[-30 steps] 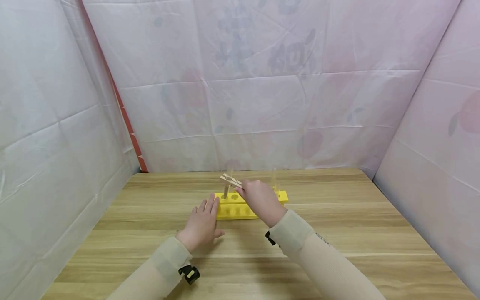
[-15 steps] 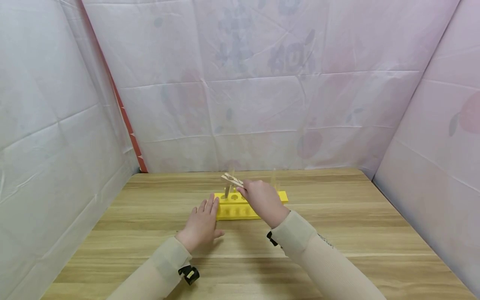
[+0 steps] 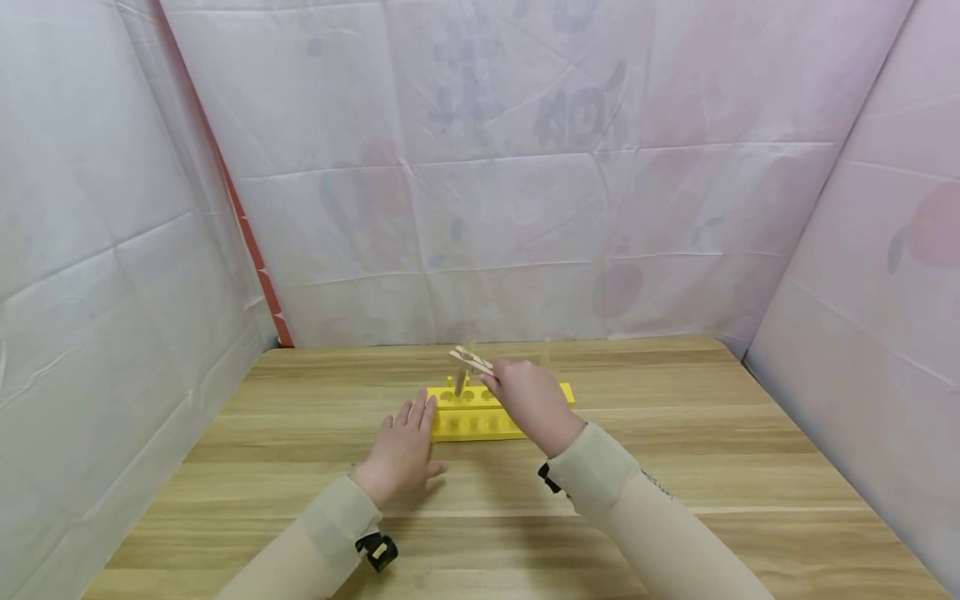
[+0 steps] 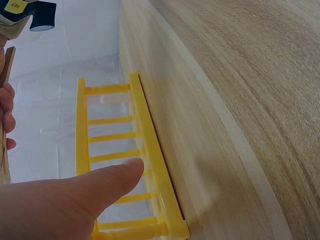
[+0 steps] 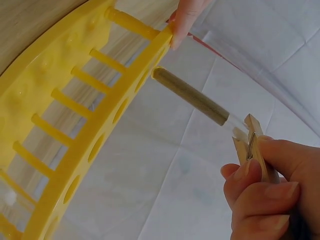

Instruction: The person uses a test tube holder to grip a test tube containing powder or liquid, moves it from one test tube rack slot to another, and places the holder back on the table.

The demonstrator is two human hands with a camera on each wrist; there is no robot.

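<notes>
My right hand (image 3: 534,400) grips a wooden test tube holder (image 3: 471,360), whose jaws clasp a glass test tube (image 5: 192,96) near its mouth. Brownish material fills much of the tube. Its rounded bottom points at the top plate of the yellow test tube rack (image 3: 480,425), close over the holes near the left end. My left hand (image 3: 401,454) lies with straight fingers against the rack's left end, fingertips at the top plate. In the left wrist view its thumb (image 4: 115,180) overlaps the rack's posts.
A second, clear test tube (image 3: 546,357) stands toward the rack's right end, partly hidden by the right hand. The rack is on a wood-grain table (image 3: 480,533). Pale cloth walls (image 3: 480,208) enclose the table at the back and both sides.
The right hand has moved slightly right with the holder and test tube. The tube's bottom has shifted from the leftmost hole toward the second one. The left hand stays at the rack.
</notes>
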